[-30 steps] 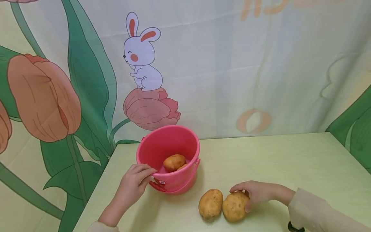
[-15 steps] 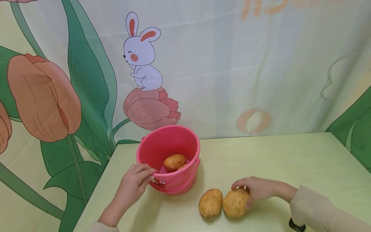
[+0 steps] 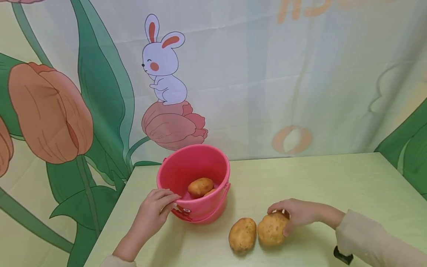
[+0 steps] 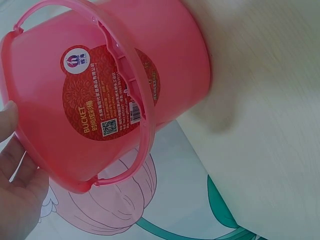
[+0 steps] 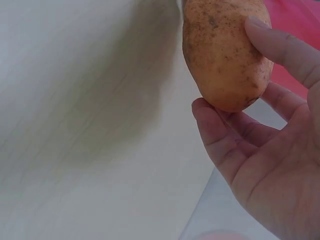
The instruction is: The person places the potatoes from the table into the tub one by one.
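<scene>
A pink plastic bucket (image 3: 207, 209) stands on the table, its handle hanging down at the front. My left hand (image 3: 155, 207) grips the near-left part of its rim, thumb outside and fingers over the edge; the left wrist view shows the red label (image 4: 102, 95) on its side. Inside the bucket lies a potato (image 3: 201, 187), with part of another showing behind the near wall. My right hand (image 3: 297, 215) holds a potato (image 5: 225, 55) between thumb and fingers. Just left of the held one, a second potato (image 3: 242, 234) rests on the table.
The pale wooden table (image 3: 317, 181) reaches back to a hanging cloth (image 3: 233, 74) printed with a rabbit and tulips. The bucket stands near the table's back left edge. A dark band (image 3: 343, 255) circles the right wrist.
My right hand has moved slightly up and away in the head view, taking the held potato with it. My left hand and the bucket have stayed in place.
</scene>
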A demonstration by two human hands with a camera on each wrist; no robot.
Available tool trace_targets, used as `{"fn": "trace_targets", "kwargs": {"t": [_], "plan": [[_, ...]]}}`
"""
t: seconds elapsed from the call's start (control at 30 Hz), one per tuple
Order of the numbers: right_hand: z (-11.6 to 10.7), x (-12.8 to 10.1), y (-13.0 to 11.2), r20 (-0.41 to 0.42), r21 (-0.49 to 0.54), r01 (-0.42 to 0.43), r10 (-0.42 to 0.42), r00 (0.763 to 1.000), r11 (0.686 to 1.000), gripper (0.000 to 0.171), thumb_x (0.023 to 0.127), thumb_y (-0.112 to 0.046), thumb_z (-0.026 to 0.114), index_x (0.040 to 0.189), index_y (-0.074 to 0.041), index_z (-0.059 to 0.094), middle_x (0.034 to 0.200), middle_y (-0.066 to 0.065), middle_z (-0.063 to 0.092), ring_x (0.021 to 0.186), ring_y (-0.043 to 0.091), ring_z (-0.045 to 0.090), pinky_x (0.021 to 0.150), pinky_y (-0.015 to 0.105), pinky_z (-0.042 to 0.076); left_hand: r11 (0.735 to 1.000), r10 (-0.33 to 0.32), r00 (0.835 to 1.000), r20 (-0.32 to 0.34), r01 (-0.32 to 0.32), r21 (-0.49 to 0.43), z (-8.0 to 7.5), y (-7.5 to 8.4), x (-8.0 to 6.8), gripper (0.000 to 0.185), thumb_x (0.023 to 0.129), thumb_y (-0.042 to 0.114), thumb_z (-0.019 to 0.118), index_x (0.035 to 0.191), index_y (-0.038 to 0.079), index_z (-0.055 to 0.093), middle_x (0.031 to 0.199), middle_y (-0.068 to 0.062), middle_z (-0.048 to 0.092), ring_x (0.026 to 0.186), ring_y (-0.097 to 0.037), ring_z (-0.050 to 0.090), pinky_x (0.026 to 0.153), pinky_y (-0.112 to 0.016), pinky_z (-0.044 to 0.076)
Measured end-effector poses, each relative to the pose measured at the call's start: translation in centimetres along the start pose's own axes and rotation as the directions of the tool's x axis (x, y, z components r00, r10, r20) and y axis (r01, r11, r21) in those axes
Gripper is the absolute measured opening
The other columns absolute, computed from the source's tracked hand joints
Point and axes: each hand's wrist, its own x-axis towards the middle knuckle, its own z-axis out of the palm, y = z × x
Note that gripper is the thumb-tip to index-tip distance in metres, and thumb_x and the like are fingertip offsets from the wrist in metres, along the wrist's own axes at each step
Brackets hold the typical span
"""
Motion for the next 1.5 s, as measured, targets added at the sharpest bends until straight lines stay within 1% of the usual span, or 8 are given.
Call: {"fn": "trace_targets", "kwargs": {"t": [0.1, 0.4, 0.63, 0.83, 1.0, 1.23, 1.33, 1.5], "plan": [[-0.4, 0.0, -0.4, 0.0, 0.003, 0.005, -0.005, 1.0, 1.0, 0.061, 0.06, -0.011, 0.076, 0.116, -0.005, 0.052, 0.097, -0.001, 0.056, 0.072, 0.01, 0.047, 0.064, 0.02, 0.041, 1.0, 0.004, 1.0, -0.003, -0.004, 0.001, 0.0, 0.0, 0.0, 0.03, 0.068, 0.007, 0.074, 0.096, 0.017, 0.069, 0.095, 0.002, 0.062, 0.094, -0.015, 0.052, 0.072, -0.029, 0.053], [-1.3, 0.1, -1.6, 0.001, -0.028, 0.02, -0.019, 1.0, 0.999, 0.06, 0.062, -0.014, 0.076, 0.117, -0.006, 0.052, 0.099, -0.001, 0.056, 0.073, 0.009, 0.047, 0.065, 0.019, 0.041, 1.0, -0.015, 1.0, 0.007, 0.015, -0.003, 0.0, 0.0, -0.1, 0.03, 0.068, 0.008, 0.074, 0.097, 0.016, 0.069, 0.095, 0.002, 0.062, 0.095, -0.016, 0.051, 0.072, -0.03, 0.054], [-1.8, 0.1, -2.3, 0.007, -0.033, 0.034, -0.034, 0.999, 0.999, 0.06, 0.063, -0.014, 0.076, 0.117, -0.005, 0.052, 0.102, 0.001, 0.057, 0.076, 0.011, 0.049, 0.066, 0.02, 0.043, 1.0, 0.0, 1.0, -0.007, 0.0, 0.0, 0.0, -0.1, -0.2, 0.03, 0.067, 0.008, 0.075, 0.096, 0.017, 0.069, 0.094, 0.002, 0.062, 0.094, -0.015, 0.052, 0.071, -0.029, 0.054], [-2.6, 0.0, -2.9, -0.009, -0.073, 0.035, -0.035, 0.999, 0.997, 0.059, 0.063, -0.015, 0.076, 0.116, -0.007, 0.053, 0.101, 0.0, 0.057, 0.075, 0.011, 0.049, 0.066, 0.02, 0.044, 1.0, 0.001, 1.0, -0.006, -0.001, -0.001, 0.1, -0.1, -0.2, 0.03, 0.068, 0.008, 0.074, 0.096, 0.016, 0.069, 0.094, 0.002, 0.062, 0.094, -0.016, 0.051, 0.071, -0.029, 0.054], [-3.6, 0.0, -3.8, -0.021, -0.096, 0.051, -0.053, 0.998, 0.994, 0.058, 0.064, -0.015, 0.076, 0.116, -0.005, 0.052, 0.101, 0.001, 0.056, 0.075, 0.012, 0.048, 0.065, 0.02, 0.043, 1.0, 0.004, 1.0, -0.007, -0.004, -0.002, 0.0, -0.1, -0.1, 0.03, 0.068, 0.007, 0.074, 0.096, 0.016, 0.069, 0.095, 0.002, 0.062, 0.094, -0.015, 0.051, 0.072, -0.029, 0.053], [-4.5, 0.0, -4.8, -0.038, -0.165, 0.051, -0.058, 0.998, 0.985, 0.058, 0.064, -0.016, 0.076, 0.116, -0.005, 0.053, 0.098, 0.0, 0.056, 0.075, 0.01, 0.047, 0.065, 0.02, 0.042, 1.0, -0.004, 1.0, -0.003, 0.004, -0.002, 0.0, -0.1, -0.1, 0.029, 0.069, 0.008, 0.073, 0.096, 0.017, 0.069, 0.095, 0.002, 0.062, 0.094, -0.015, 0.051, 0.072, -0.029, 0.053], [-4.7, 0.1, -5.0, -0.034, -0.169, 0.056, -0.062, 0.997, 0.984, 0.058, 0.064, -0.015, 0.075, 0.116, -0.005, 0.053, 0.098, 0.001, 0.056, 0.075, 0.01, 0.048, 0.066, 0.021, 0.042, 1.0, -0.013, 1.0, 0.003, 0.013, -0.002, 0.1, -0.1, 0.0, 0.03, 0.069, 0.007, 0.073, 0.097, 0.017, 0.069, 0.095, 0.003, 0.062, 0.094, -0.015, 0.051, 0.072, -0.029, 0.053], [-5.2, 0.2, -5.5, -0.033, -0.187, 0.061, -0.068, 0.997, 0.98, 0.057, 0.064, -0.015, 0.075, 0.116, -0.007, 0.054, 0.099, 0.001, 0.056, 0.077, 0.012, 0.048, 0.067, 0.022, 0.043, 1.0, 0.0, 1.0, 0.001, 0.0, -0.002, 0.1, -0.2, 0.0, 0.03, 0.068, 0.007, 0.074, 0.096, 0.017, 0.069, 0.095, 0.003, 0.062, 0.094, -0.015, 0.051, 0.072, -0.029, 0.053]]}}
